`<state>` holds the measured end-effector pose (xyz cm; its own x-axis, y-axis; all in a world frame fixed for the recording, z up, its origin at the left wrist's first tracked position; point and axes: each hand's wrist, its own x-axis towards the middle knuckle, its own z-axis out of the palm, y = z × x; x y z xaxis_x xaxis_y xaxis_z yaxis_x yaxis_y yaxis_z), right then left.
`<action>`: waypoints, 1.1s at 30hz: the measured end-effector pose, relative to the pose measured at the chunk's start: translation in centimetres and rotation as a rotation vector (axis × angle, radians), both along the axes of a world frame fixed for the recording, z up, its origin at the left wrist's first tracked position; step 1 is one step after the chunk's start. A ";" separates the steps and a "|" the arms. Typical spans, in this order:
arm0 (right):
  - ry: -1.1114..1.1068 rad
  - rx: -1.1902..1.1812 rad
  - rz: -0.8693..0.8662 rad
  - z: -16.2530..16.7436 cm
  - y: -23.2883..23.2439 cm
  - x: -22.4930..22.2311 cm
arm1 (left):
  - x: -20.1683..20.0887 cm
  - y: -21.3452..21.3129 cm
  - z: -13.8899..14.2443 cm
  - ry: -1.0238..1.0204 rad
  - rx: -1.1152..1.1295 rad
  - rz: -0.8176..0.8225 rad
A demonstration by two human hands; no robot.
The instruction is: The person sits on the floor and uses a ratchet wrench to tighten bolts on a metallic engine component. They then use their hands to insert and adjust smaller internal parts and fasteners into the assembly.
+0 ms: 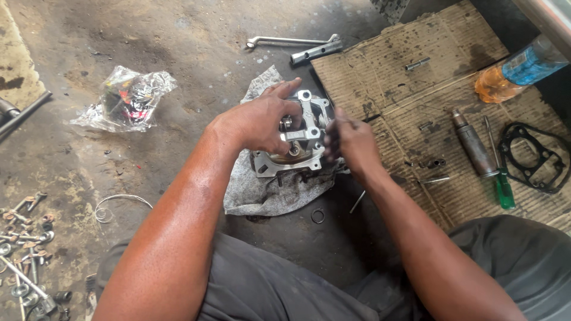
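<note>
Grey trousers (279, 285) fill the bottom of the view, and from them both forearms reach forward to a metal engine cylinder head (297, 139) that sits on a grey rag (267, 193) spread on the stained concrete floor (178, 47). Left hand (259, 122) lies over the top left of the casting, fingers curled down onto it and thumb stretched toward its far edge, gripping it. Right hand (351, 139) is at the casting's right side, fingertips drawn together against it (whether they pinch some small part cannot be told). So the casting lies directly between the two hands, touching both, its longer side running away from the person.

Just right of it is a sheet of greasy cardboard (380, 71) carrying a cylindrical metal tool (473, 145), a green-handled screwdriver (502, 184), a black gasket (532, 156) and an orange bottle with a blue label (514, 74). Farther off lie a tube spanner (315, 52), a crumpled plastic bag (128, 98), and loose bolts (27, 255) at the left.
</note>
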<state>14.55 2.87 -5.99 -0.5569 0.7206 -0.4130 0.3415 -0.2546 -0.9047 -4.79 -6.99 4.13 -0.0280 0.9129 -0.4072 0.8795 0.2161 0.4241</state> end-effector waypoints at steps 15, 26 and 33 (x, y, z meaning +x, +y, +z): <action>-0.643 0.449 0.362 5.5 4.3 3.8 | -1.0 -0.6 -1.0 -0.078 0.131 -0.029; -1.632 0.493 0.339 6.2 14.7 16.7 | -0.9 -0.3 -0.8 -0.062 0.084 -0.031; -1.305 0.670 0.138 8.1 13.1 17.0 | -1.4 -0.1 -2.3 -0.084 0.099 -0.012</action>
<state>31.57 15.94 2.13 -0.1386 0.9488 -0.2839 0.9760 0.1795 0.1232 -6.19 -7.10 1.81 0.0139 0.9487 -0.3158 0.8425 0.1590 0.5147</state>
